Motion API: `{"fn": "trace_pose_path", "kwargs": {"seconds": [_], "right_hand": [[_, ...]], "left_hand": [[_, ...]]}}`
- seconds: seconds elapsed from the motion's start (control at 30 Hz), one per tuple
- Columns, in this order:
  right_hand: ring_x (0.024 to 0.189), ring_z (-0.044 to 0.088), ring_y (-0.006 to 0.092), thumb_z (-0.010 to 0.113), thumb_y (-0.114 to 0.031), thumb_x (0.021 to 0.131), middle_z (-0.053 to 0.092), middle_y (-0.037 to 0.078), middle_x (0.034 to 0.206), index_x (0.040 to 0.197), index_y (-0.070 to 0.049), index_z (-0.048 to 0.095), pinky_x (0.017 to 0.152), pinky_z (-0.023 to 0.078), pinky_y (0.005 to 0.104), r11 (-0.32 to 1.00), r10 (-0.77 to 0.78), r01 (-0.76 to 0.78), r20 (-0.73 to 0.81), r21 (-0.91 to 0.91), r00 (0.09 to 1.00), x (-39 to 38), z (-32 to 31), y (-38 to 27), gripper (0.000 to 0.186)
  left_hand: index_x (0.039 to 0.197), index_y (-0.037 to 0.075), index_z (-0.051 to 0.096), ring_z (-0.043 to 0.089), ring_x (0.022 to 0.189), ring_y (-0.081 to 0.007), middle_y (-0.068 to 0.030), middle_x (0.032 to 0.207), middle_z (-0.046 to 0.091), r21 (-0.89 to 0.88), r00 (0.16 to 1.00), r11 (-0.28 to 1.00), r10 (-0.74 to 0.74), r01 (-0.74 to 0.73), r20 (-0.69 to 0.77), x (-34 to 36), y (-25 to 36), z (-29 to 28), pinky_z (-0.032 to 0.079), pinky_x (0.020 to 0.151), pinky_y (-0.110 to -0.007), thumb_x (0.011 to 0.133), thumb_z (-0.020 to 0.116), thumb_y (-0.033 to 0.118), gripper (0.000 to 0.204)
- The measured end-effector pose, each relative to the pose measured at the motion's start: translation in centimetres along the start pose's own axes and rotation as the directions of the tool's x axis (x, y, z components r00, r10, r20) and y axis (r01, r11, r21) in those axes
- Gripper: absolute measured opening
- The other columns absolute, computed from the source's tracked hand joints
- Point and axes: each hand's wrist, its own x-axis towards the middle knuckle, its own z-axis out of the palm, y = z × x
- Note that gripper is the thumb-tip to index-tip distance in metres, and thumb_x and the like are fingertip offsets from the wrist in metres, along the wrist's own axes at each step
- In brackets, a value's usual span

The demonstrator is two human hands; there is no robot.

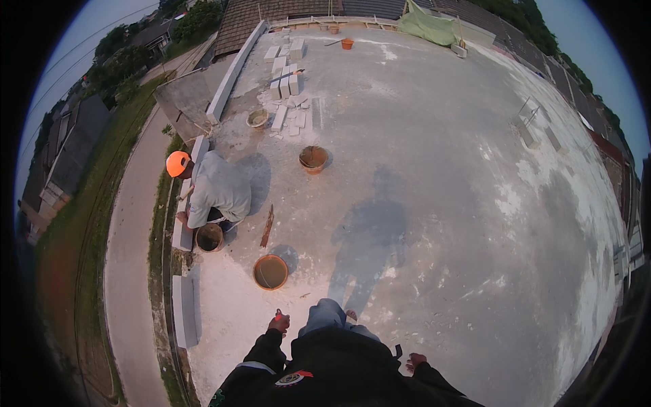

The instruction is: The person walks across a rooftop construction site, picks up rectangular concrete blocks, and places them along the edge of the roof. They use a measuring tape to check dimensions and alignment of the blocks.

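My left hand [279, 323] is closed around a small red thing [278, 313], too small to make out. It hangs in front of me, just on the near side of an orange bucket [270, 287] with grey contents. Low on my right side, my right hand [416, 362] hangs with its fingers apart and nothing seen in it. A long pale block [183, 312] lies along the roof edge to the left of my left hand. Beyond the bucket, a brown strip of wood [268, 226] rests on the concrete.
A person [220, 190] in an orange cap crouches at the left edge by a row of blocks [182, 227], next to a dark bucket [209, 249]. Farther off stand another orange bucket [313, 171], a pale bucket [258, 127] and stacked white blocks [285, 83]. The roof drops to a road [125, 271].
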Motion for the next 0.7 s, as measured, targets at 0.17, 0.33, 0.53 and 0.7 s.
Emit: {"fn": "trace_pose_path", "kwargs": {"seconds": [0.17, 0.33, 0.53, 0.7], "right_hand": [[0.086, 0.070, 0.0297, 0.063, -0.023, 0.091, 0.071, 0.010, 0.094, 0.102, -0.008, 0.070, 0.077, 0.054, 0.0440, 0.726, -0.686, 0.679, -0.040, -0.106, 0.727, 0.6, -0.9, -29.8, 0.019], [0.072, 0.066, 0.0129, 0.069, -0.023, 0.092, 0.068, 0.004, 0.085, 0.106, -0.001, 0.069, 0.055, 0.050, 0.0295, 0.460, -0.848, 0.887, -0.276, 0.038, 0.452, -3.1, 0.8, -53.6, 0.026], [0.072, 0.067, 0.0156, 0.065, -0.024, 0.093, 0.068, 0.005, 0.083, 0.103, -0.003, 0.070, 0.056, 0.053, 0.0336, 0.745, -0.660, 0.663, -0.070, 0.065, 0.748, -3.1, 3.2, -59.6, 0.023], [0.070, 0.071, 0.0258, 0.053, -0.021, 0.092, 0.070, 0.011, 0.087, 0.095, -0.003, 0.067, 0.061, 0.056, 0.0452, 0.980, -0.093, 0.093, -0.007, 0.176, 0.996, 1.1, 3.8, -59.2, 0.023]], "left_hand": [[0.084, 0.026, 0.055, 0.041, 0.052, -0.0155, 0.0046, 0.066, 0.049, 0.003, 0.997, 0.997, -0.077, 0.077, -0.026, -0.7, 8.3, 3.6, 0.039, 0.058, -0.039, 0.090, 0.058, 0.047, 0.023], [0.084, 0.024, 0.058, 0.045, 0.054, -0.0175, 0.0038, 0.067, 0.052, 0.198, 0.991, 0.972, -0.111, 0.123, -0.068, 3.5, 23.8, 4.8, 0.041, 0.060, -0.041, 0.089, 0.060, 0.048, 0.024], [0.084, 0.023, 0.061, 0.049, 0.058, -0.0199, 0.0029, 0.068, 0.055, 0.231, 0.995, 0.970, -0.066, 0.081, -0.071, 12.0, 48.1, 9.3, 0.044, 0.062, -0.043, 0.088, 0.063, 0.048, 0.026], [0.084, 0.027, 0.058, 0.044, 0.060, -0.0158, 0.0069, 0.071, 0.051, 0.117, 0.977, 0.978, 0.185, -0.172, -0.104, 18.7, 76.3, 15.5, 0.041, 0.064, -0.042, 0.087, 0.063, 0.049, 0.023]]}}
